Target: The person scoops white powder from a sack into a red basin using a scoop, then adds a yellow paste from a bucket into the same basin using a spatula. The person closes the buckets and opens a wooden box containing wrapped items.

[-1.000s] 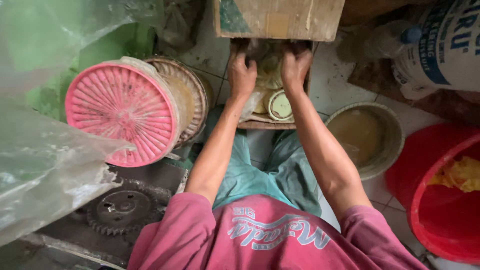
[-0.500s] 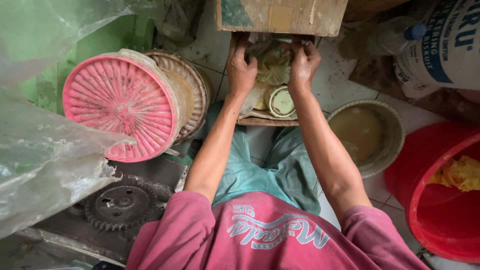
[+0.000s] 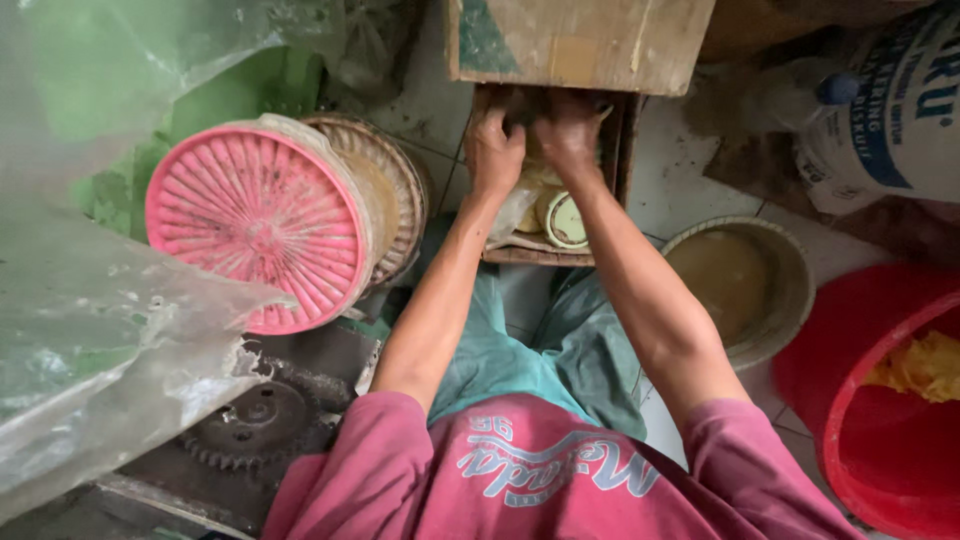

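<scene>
Inside the wooden box point(image 3: 622, 140), left hand point(image 3: 495, 150) beside right hand point(image 3: 568, 130).

A pink ribbed lid point(image 3: 258, 222) leans against a round sieve point(image 3: 385, 190) on the left, above a dark gear point(image 3: 258, 420) and clear plastic sheet point(image 3: 100, 330). A beige bowl point(image 3: 775, 290) sits beside a red bucket point(image 3: 880, 400); a white sack point(image 3: 900, 110) lies beyond them.

Only 1 view is given, from a camera on the person's head, facing steeply down over the chest. The maroon shirt point(image 3: 540, 470) fills the lower middle of the frame, very close. Both forearms run up toward the upper middle, where the wooden crate point(image 3: 545, 170) sits on the floor, near the lens.
</scene>
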The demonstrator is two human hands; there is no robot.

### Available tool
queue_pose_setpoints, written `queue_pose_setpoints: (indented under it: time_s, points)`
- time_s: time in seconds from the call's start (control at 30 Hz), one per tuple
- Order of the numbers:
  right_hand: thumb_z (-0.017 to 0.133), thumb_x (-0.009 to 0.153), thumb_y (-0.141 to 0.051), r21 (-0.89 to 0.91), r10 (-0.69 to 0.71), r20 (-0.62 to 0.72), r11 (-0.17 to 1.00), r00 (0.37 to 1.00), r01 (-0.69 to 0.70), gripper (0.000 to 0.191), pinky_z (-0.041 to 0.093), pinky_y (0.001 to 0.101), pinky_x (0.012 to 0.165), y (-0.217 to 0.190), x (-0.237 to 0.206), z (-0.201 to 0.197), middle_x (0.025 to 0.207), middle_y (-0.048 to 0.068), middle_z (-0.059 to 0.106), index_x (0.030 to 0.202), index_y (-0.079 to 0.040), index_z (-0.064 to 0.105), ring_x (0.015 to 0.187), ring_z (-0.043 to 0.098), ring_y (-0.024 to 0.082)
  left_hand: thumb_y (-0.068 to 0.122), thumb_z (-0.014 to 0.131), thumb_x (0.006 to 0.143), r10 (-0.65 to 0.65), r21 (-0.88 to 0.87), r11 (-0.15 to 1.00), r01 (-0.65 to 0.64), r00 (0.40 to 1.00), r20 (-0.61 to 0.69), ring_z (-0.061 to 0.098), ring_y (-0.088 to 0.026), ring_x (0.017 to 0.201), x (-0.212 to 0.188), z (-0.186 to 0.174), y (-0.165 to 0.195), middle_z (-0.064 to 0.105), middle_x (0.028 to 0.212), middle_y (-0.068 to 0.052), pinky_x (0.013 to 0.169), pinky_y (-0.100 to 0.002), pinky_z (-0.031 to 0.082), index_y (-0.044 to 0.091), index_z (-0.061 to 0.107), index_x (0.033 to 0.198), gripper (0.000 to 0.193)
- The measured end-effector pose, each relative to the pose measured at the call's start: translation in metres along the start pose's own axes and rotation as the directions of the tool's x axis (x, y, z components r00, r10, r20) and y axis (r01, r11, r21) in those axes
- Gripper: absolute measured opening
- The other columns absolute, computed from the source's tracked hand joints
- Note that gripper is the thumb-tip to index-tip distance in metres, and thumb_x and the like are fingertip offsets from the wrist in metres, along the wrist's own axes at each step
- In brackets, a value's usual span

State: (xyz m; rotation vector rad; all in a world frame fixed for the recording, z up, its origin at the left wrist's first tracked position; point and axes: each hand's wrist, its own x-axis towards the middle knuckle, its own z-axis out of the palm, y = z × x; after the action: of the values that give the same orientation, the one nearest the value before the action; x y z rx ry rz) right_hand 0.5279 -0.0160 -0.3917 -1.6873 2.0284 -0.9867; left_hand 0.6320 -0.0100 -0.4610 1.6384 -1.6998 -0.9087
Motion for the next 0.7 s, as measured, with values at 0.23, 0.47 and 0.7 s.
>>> queue_pose_setpoints:
  time_s: [0.23, 0.47, 0.7]
  points:
    - [0.068, 0.096, -0.007, 0.662, 0.375, -0.041, 0.705, 0.926, -0.256, 0.019, 0.055, 0.0349, 0.090, 0.015, -0.025, -0.026, 0.103, 0.011, 0.080, 0.103, 0.007, 0.078, 0.095, 0.069, 0.018, 0.006, 0.068, 0.084, 0.117, -0.117, 0.985, -0.129, 0.988, -0.103, 0.059, -0.044, 0.128, -0.006, -0.003, -0.010, 0.064, 0.137, -0.023, 0.106, -0.045, 0.052, 0.006, 0.060, 0.138, 0.054]
    - [0.062, 0.096, -0.005, 0.788, 0.295, -0.047, 0.598, 0.954, -0.146, 0.021, 0.057, 0.0322, 0.090, 0.024, -0.030, -0.018, 0.105, 0.009, 0.077, 0.110, 0.007, 0.071, 0.097, 0.072, 0.016, 0.005, 0.061, 0.083, 0.016, -0.190, 0.982, -0.021, 1.000, -0.027, 0.065, -0.036, 0.118, -0.008, -0.008, -0.004, 0.052, 0.154, -0.017, 0.095, -0.041, 0.055, 0.009, 0.059, 0.140, 0.057]
    - [0.059, 0.097, -0.006, 0.675, 0.289, -0.073, 0.719, 0.955, -0.166, 0.021, 0.055, 0.0306, 0.083, 0.028, -0.032, -0.016, 0.099, 0.008, 0.077, 0.110, 0.007, 0.070, 0.090, 0.068, 0.014, 0.003, 0.065, 0.086, 0.172, -0.111, 0.977, -0.181, 0.982, -0.084, 0.055, -0.039, 0.139, -0.006, -0.005, -0.010, 0.054, 0.151, -0.017, 0.112, -0.044, 0.051, 0.009, 0.056, 0.144, 0.059]
